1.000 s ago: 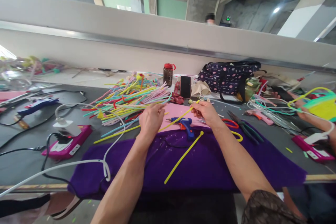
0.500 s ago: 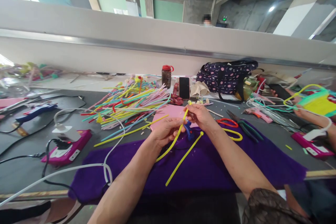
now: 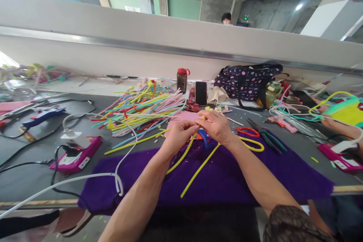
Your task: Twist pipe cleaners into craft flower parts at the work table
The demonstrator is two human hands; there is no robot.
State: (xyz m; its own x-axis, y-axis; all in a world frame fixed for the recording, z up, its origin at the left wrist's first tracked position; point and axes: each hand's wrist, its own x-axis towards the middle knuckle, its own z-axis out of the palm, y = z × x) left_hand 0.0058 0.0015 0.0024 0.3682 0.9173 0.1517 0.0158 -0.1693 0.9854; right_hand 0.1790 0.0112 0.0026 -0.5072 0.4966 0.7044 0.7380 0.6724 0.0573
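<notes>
Both hands meet over a purple cloth. My left hand pinches a yellow pipe cleaner, whose free end hangs down towards the cloth. At its upper end, my right hand has its fingers closed on the same pipe cleaner, hiding the tip. A second yellow pipe cleaner lies slanted on the cloth under my right wrist. Just below my fingers is a blue object, partly covered, whose kind I cannot tell. A pink sheet shows behind the hands.
A heap of coloured pipe cleaners lies behind, left. Green-handled pliers and red and yellow loops lie to the right. Power strips with cables flank the cloth. Bottle, phone and bag stand behind. Another person's hand is at right.
My hands have come closer together, with the left fingers now near the right ones at the pipe cleaner's upper end. The view has shifted slightly.
</notes>
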